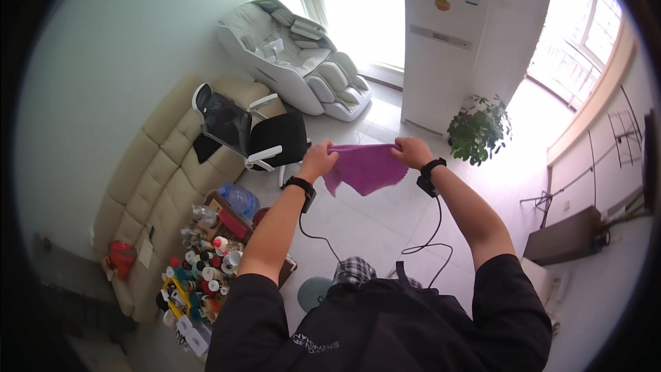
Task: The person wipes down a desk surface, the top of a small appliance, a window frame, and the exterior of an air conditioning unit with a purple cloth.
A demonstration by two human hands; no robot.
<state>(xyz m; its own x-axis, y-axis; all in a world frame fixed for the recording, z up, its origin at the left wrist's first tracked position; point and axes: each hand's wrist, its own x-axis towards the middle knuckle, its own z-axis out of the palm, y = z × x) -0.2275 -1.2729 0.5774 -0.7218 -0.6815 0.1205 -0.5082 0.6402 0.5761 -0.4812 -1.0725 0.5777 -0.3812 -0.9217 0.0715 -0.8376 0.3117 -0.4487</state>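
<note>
A purple cloth [366, 168] with a scalloped edge is stretched between my two hands, out in front of me above the tiled floor. My left hand [318, 159] pinches its upper left corner, and my right hand [413, 153] grips the upper right one. The top edge runs nearly straight, while the lower part hangs loose in uneven points. Each wrist wears a black band with a small device, and a thin cable runs from each band toward my body.
On the left, a table crowded with bottles and cups [211, 274] stands by a beige sofa [170, 165]. An office chair [258, 134], a massage chair [304, 62] and a potted plant [479, 129] are farther ahead. A dark cabinet [565, 237] lies right; a round green object [314, 293] is near my legs.
</note>
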